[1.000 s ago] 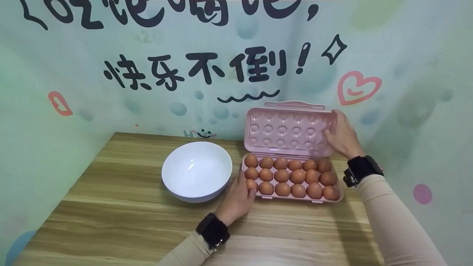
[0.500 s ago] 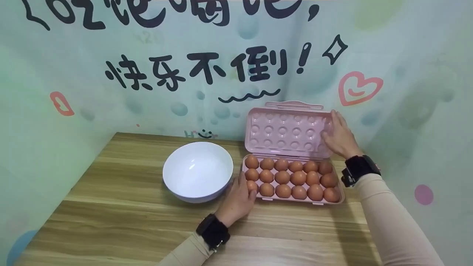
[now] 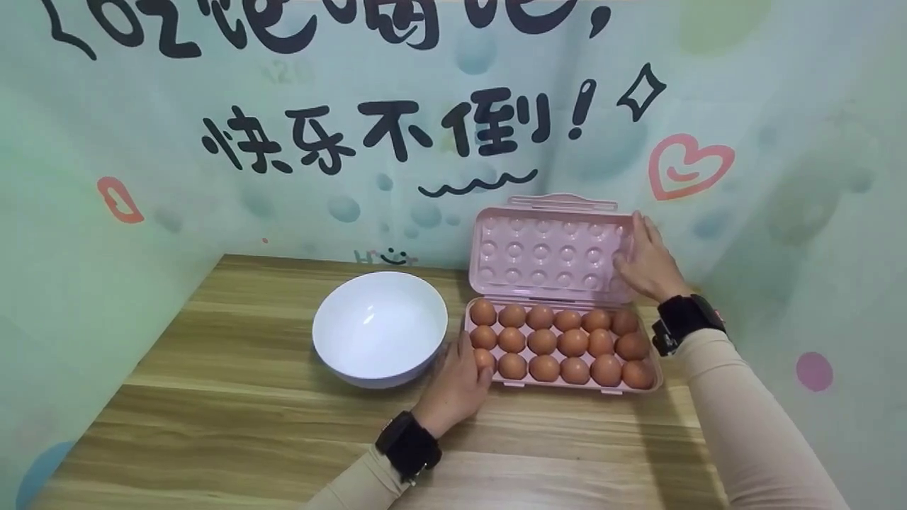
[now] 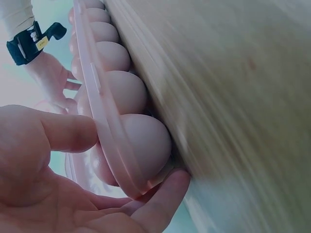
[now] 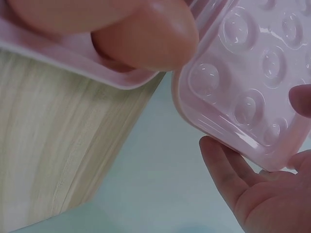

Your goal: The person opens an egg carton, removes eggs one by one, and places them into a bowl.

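A pink plastic egg carton (image 3: pixel 592 387) lies on the table with its lid (image 3: pixel 542 248) raised at the back. Brown eggs (image 3: pixel 543 341) fill its three rows. My left hand (image 3: pixel 453 389) grips the near left corner of the carton; in the left wrist view the thumb is above the rim (image 4: pixel 104 121) and fingertips reach beneath. My right hand (image 3: pixel 653 265) holds the right edge of the lid. In the right wrist view the thumb (image 5: pixel 301 99) lies on the lid's inner side and the other fingers are at its outside edge. Part of one front egg is hidden by my left hand.
A large white bowl (image 3: pixel 379 326) stands just left of the carton, close to my left hand. Behind the wooden table (image 3: pixel 248 425) hangs a pale green printed backdrop (image 3: pixel 305 212), with the lid close in front of it.
My right hand has shifted slightly left at the lid's edge. The carton has slid very slightly toward me, most at its right end. My left hand keeps its hold.
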Demonstrator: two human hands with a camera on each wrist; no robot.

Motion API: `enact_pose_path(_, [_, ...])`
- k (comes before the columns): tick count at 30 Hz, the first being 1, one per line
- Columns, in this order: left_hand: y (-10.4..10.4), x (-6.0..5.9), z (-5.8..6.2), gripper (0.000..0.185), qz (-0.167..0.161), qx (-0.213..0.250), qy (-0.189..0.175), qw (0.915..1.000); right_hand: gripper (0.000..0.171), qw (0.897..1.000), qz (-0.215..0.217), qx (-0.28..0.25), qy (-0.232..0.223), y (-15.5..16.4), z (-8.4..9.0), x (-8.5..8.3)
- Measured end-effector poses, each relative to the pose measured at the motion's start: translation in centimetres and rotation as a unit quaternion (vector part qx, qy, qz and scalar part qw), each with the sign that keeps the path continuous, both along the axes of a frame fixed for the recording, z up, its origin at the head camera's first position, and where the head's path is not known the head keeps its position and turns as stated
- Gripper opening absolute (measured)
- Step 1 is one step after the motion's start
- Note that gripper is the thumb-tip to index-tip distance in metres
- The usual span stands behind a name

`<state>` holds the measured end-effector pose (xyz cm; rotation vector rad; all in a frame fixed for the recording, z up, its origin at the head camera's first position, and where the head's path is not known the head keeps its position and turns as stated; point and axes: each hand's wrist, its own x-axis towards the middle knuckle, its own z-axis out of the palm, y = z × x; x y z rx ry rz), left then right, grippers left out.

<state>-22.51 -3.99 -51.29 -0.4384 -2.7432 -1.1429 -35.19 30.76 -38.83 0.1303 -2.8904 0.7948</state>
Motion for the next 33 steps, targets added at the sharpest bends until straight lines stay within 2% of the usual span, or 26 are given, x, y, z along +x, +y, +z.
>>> enact_pose_path(7, [0.2,-0.6,-0.9,0.078,0.006,-0.034,-0.019,0.9992,0.092,1.000,0.000,0.008,-0.005,0.1,-0.1,-0.2])
enact_pose_path(10, [0.3,-0.4,-0.5,0.078,0.005,-0.038,-0.026,0.9989,0.091,1.000,-0.001,0.015,-0.006,0.3,-0.2,-0.1])
enact_pose_path(13, [0.3,0.2,0.7,0.077,0.001,-0.033,-0.027,0.9991,0.092,1.000,0.000,0.015,-0.003,0.5,-0.2,0.0])
enact_pose_path(18, [0.1,1.9,4.0,0.073,-0.015,-0.025,-0.035,0.9990,0.092,1.000,0.005,0.019,0.011,0.6,0.0,0.2])
enact_pose_path(21, [0.0,2.3,4.9,0.071,-0.018,-0.036,-0.044,0.9982,0.092,1.000,0.008,0.021,0.016,0.7,0.1,0.4])
enact_pose_path(25, [-0.1,2.4,5.1,0.070,-0.018,-0.044,-0.052,0.9975,0.091,0.999,0.012,0.021,0.021,0.8,0.4,0.8])
enact_pose_path(31, [-0.1,2.2,4.9,0.073,-0.020,-0.024,-0.066,0.9973,0.090,0.999,0.020,0.020,0.034,1.0,0.8,1.7])
enact_pose_path(33, [-0.1,1.7,3.9,0.073,-0.019,-0.027,-0.049,0.9982,0.090,0.999,0.023,0.016,0.041,1.1,1.1,2.1])
